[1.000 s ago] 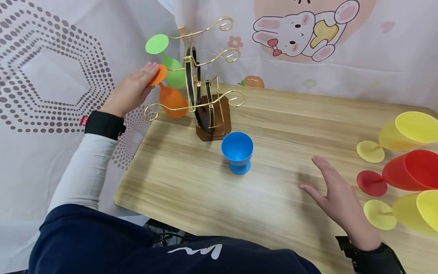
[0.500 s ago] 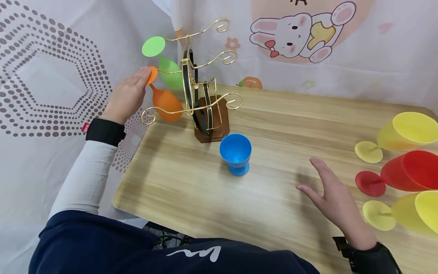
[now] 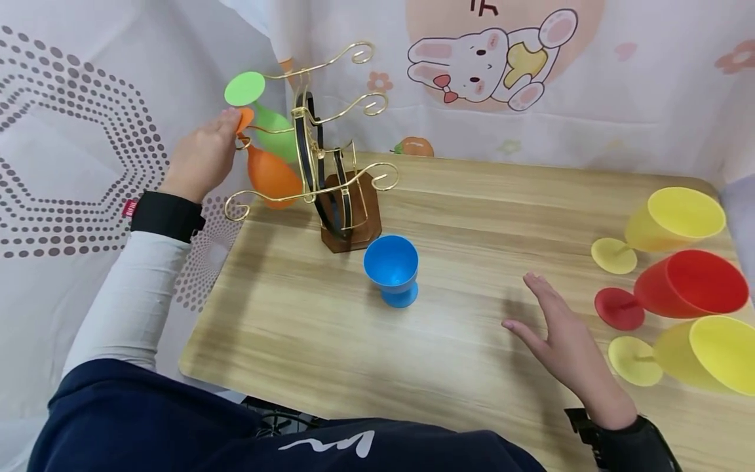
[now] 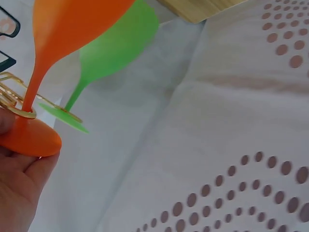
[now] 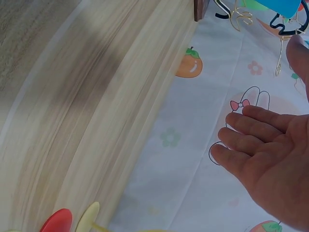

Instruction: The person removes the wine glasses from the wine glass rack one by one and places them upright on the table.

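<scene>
My left hand (image 3: 203, 154) pinches the foot of an orange plastic goblet (image 3: 271, 178), which hangs bowl down and tilted. In the left wrist view, a gold wire curl (image 4: 28, 114) lies around its stem, just above the foot; part of the thumb is cut off. A green goblet (image 3: 244, 88) hangs upside down behind it on another arm of the gold wire rack (image 3: 302, 141). My right hand (image 3: 569, 347) hovers over the table, fingers extended, holding nothing. Between the hands, a blue goblet (image 3: 391, 262) stands upright before the rack.
The rack's brown wooden base (image 3: 356, 226) stands at the table's back left, with several curled arms reaching outward. On the right lie a red goblet (image 3: 690, 283), a yellow goblet (image 3: 675, 219) and another yellow goblet (image 3: 708, 354). Printed curtains hang behind and left of the wooden table (image 3: 460, 328).
My left hand has drawn the orange goblet's foot slightly outward to the left, and the wire curl by its stem now shows. The right hand keeps its pose. The head view has shifted slightly.
</scene>
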A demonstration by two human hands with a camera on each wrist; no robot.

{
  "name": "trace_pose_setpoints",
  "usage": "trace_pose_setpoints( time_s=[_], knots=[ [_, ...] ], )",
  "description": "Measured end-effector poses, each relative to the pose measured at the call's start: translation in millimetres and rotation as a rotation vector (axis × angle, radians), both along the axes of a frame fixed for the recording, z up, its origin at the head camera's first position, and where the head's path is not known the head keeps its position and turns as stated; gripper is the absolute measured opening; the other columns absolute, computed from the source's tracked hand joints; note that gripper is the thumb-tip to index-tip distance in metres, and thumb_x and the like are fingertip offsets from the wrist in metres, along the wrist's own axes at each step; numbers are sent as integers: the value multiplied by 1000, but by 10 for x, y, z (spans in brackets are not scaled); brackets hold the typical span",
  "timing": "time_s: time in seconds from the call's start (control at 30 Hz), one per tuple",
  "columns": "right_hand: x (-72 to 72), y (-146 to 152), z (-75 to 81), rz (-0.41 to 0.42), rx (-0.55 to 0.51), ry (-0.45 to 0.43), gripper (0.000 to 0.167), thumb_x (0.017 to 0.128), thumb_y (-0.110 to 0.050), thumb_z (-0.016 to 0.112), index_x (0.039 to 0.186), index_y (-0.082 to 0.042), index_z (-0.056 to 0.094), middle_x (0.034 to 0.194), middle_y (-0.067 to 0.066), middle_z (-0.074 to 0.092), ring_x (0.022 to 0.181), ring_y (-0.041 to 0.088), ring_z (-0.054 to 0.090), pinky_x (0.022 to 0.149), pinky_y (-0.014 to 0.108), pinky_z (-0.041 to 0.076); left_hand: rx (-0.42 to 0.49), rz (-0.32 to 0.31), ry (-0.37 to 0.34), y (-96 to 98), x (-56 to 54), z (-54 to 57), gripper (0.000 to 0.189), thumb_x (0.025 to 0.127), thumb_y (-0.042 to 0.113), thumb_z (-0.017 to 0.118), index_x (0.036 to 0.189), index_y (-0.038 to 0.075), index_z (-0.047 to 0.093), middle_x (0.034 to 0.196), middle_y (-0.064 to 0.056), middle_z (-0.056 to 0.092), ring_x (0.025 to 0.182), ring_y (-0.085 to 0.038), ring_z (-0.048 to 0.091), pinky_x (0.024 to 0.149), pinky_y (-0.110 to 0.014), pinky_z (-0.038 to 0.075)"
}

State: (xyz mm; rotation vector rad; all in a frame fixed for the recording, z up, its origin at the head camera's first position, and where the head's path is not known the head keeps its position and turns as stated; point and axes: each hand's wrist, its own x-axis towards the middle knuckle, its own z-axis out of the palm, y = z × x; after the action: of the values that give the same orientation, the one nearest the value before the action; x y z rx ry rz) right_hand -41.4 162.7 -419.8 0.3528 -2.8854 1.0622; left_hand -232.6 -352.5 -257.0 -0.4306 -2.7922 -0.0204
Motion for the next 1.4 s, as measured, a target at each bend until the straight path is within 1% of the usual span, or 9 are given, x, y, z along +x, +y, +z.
trace_pose_setpoints(
  time_s=[0.2, 0.47, 0.6, 0.73, 0.83, 0.93, 1.1, 1.23, 1.4],
  knots=[
    [-28, -15, 4, 10, -1, 13, 82, 82, -28, 76, 149, -10, 33, 149, 23, 42, 140, 41, 35, 104, 60, 35, 19, -18, -27, 36, 6, 106, 44, 99, 1, 40, 143, -3, 40, 142, -25, 48, 131, -42, 47, 107, -54, 41],
    [-21, -34, 11, 17, 16, 4, 81, 83, -31, 75, 149, -10, 33, 148, 24, 42, 139, 42, 37, 101, 62, 38, -36, -166, 48, 131, 90, 69, 41, 96, -3, 46, 138, -4, 48, 137, -26, 53, 127, -42, 51, 106, -52, 43],
    [-15, -43, 6, 18, 27, -9, 80, 83, -32, 74, 149, -9, 34, 147, 24, 43, 138, 43, 38, 99, 63, 39, -69, -233, 19, 151, 187, 51, 43, 96, -4, 46, 139, -4, 46, 138, -25, 52, 130, -41, 49, 108, -53, 42],
    [-2, -51, 6, 24, 25, -31, 80, 84, -33, 74, 149, -8, 34, 148, 24, 42, 138, 43, 37, 100, 63, 39, -42, -262, -20, 78, 336, 1, 48, 95, -7, 47, 143, -1, 42, 143, -24, 48, 134, -39, 45, 112, -52, 38],
    [8, -62, 8, 32, 32, -44, 80, 84, -34, 73, 149, -7, 34, 149, 23, 41, 138, 43, 37, 100, 63, 39, 32, -255, 36, -41, 482, -60, 50, 94, -9, 47, 143, 1, 42, 143, -23, 48, 134, -39, 46, 113, -49, 37],
    [12, -82, -1, 43, 42, -55, 80, 85, -35, 72, 148, -6, 34, 149, 23, 41, 138, 43, 37, 101, 62, 39, 123, -199, 172, -199, 678, -139, 47, 95, -8, 46, 141, 2, 46, 140, -22, 51, 130, -38, 51, 113, -42, 38],
    [14, -121, -27, 47, 62, -74, 79, 84, -35, 73, 147, -5, 36, 150, 21, 41, 139, 41, 37, 104, 60, 39, 273, -16, 381, -432, 1069, -277, 39, 98, 0, 46, 136, 3, 51, 136, -20, 55, 128, -36, 53, 114, -33, 38],
    [27, -119, -33, 38, 62, -82, 79, 84, -36, 73, 147, -6, 36, 150, 21, 41, 139, 40, 37, 105, 60, 39, 392, 151, 457, -505, 1422, -428, 38, 99, 3, 43, 136, 6, 52, 137, -20, 54, 129, -38, 52, 115, -33, 37],
    [48, -101, -31, 35, 61, -87, 79, 86, -38, 71, 148, -6, 35, 150, 22, 41, 140, 41, 36, 105, 61, 38, 477, 336, 504, -483, 1958, -719, 41, 98, 1, 44, 136, 11, 54, 137, -18, 55, 123, -45, 54, 114, -33, 39]
  ],
)
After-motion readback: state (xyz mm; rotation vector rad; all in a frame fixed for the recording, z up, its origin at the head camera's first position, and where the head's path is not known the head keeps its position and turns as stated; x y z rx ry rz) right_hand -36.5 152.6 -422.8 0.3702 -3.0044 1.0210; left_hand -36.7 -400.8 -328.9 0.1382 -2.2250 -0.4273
